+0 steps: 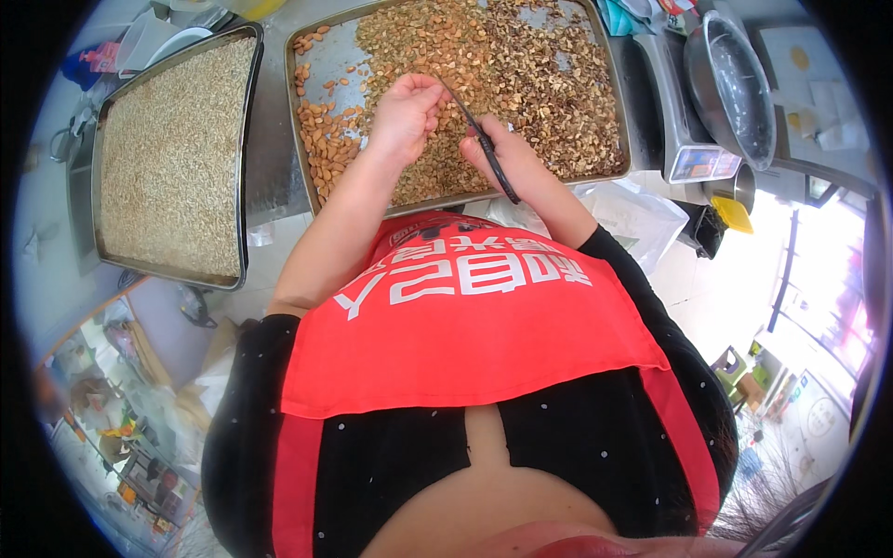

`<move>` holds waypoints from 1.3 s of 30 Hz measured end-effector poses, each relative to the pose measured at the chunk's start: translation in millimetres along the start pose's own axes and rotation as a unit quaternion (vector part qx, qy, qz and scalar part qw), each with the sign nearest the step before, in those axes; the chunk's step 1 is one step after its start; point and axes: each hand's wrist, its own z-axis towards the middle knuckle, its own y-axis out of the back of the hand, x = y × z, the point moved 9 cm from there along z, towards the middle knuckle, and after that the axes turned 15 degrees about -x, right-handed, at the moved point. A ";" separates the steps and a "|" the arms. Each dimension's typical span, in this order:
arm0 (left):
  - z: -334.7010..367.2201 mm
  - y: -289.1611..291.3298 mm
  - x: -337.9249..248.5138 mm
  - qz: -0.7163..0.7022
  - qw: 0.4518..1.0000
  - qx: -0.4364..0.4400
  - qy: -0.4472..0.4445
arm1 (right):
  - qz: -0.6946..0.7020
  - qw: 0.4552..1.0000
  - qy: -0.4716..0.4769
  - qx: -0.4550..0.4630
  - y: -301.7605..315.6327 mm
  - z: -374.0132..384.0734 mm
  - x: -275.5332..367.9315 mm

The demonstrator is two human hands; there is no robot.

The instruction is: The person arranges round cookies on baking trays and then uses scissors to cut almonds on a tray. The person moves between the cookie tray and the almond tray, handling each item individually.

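My right hand [510, 156] grips a slim knife [491, 153] by its black handle. The narrow blade points up and left, its tip close to the fingers of my left hand [407, 113]. Those fingers are pinched together, and what they hold, if anything, is too small to make out. Both hands are over the near middle of a large metal baking tray [304, 167]. Whole almonds [326, 139] lie along the tray's left side. Chopped brown nuts [567, 121] and smaller mixed pieces cover its middle and right.
Left of it stands a second baking tray [244, 186] filled with pale flakes [172, 158]. On the right are a scale [693, 163] and a steel bowl [730, 88]. A clear plastic bag [628, 219] hangs below the nut tray's near right corner. Containers crowd the far left.
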 end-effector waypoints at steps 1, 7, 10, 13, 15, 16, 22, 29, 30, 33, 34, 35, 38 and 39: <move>-1.8 -1.0 -2.3 0.019 1.000 -0.010 -0.014 | 0.004 1.000 -0.001 -0.001 -0.3 0.0 0.4; -0.4 2.6 -1.6 0.068 0.996 -0.030 -0.043 | -0.006 1.000 -0.009 -0.004 -3.6 2.0 -2.1; -0.8 4.0 0.0 0.087 0.995 -0.036 -0.036 | -0.021 1.000 -0.013 0.000 -2.7 3.3 -3.7; 1.4 8.4 8.1 0.032 0.998 -0.043 0.016 | -0.027 0.999 -0.019 -0.006 -2.3 4.1 -7.4; 5.4 12.3 19.4 -0.061 0.992 -0.039 0.102 | 0.001 0.999 -0.033 -0.026 -1.4 3.4 -10.2; 6.2 13.4 24.9 -0.124 0.978 -0.033 0.163 | 0.006 0.999 -0.034 -0.038 0.8 4.0 -10.5; 6.3 11.1 33.8 -0.352 0.890 -0.043 0.286 | 0.020 0.997 -0.005 -0.074 5.3 4.5 -10.3; 15.6 26.1 21.3 -0.397 0.883 -0.088 0.235 | 0.088 0.989 0.017 -0.120 16.5 7.3 -11.6; 17.7 27.3 23.8 -0.390 0.881 -0.073 0.257 | 0.121 0.985 0.012 -0.125 19.9 10.4 -15.5; 15.7 31.1 21.6 -0.293 0.933 -0.054 0.201 | 0.107 0.986 -0.055 -0.112 29.1 11.2 -15.4; 14.8 28.4 20.1 -0.256 0.949 -0.019 0.182 | 0.101 0.988 -0.036 -0.110 28.9 11.8 -14.0; 13.7 27.3 20.1 -0.217 0.962 0.016 0.162 | 0.095 0.989 -0.017 -0.109 27.6 12.2 -14.3; 6.0 22.1 19.4 -0.097 0.987 0.036 0.124 | 0.042 0.995 -0.010 -0.092 18.6 9.4 -19.3; 3.3 20.1 18.4 -0.055 0.991 0.028 0.115 | 0.019 0.996 -0.016 -0.085 14.8 7.9 -21.2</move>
